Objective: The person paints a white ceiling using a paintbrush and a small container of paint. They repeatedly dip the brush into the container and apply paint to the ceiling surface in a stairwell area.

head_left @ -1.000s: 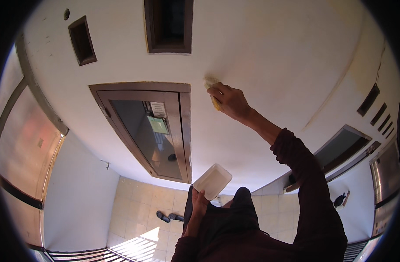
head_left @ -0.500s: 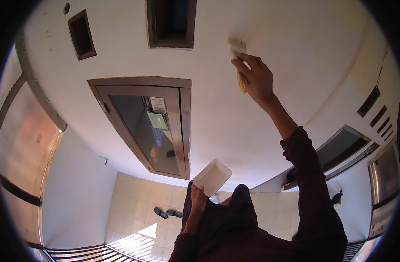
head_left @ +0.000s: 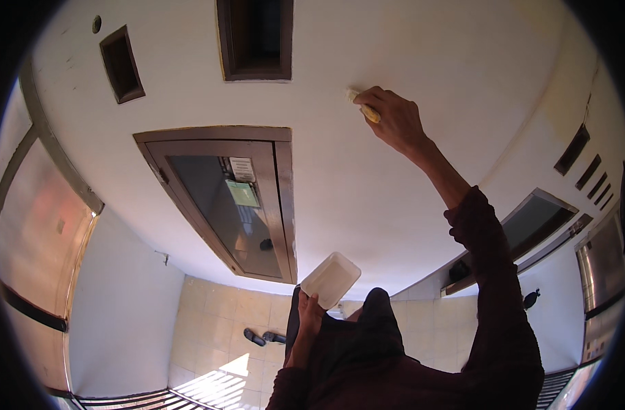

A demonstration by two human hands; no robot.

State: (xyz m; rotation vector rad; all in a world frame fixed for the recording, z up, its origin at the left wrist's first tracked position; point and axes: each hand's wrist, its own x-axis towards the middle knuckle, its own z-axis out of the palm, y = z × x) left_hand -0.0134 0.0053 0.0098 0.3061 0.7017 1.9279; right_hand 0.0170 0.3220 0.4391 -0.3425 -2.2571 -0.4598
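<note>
My right hand (head_left: 396, 121) is raised and closed around the handle of a paintbrush (head_left: 370, 112), whose pale bristles are against the white wall (head_left: 367, 198). The fingers partly cover the brush. Low in front of my body, my left hand (head_left: 311, 311) grips a shallow white tray (head_left: 331, 280) by its near edge, thumb on the rim. The tray is tilted, its hollow side showing; what is in it cannot be made out.
Left of the brush are a brown-framed glass window (head_left: 224, 205), a dark framed opening (head_left: 256, 41) and a smaller recess (head_left: 122, 65). Black sandals (head_left: 255, 337) lie on the tiled floor (head_left: 217, 307). A barred railing (head_left: 131, 400) runs at the lower left. Another window (head_left: 531, 222) is at right.
My right hand has turned the brush and brought it slightly down and left along the wall. The view has shifted a little; my left hand keeps the tray in nearly the same place.
</note>
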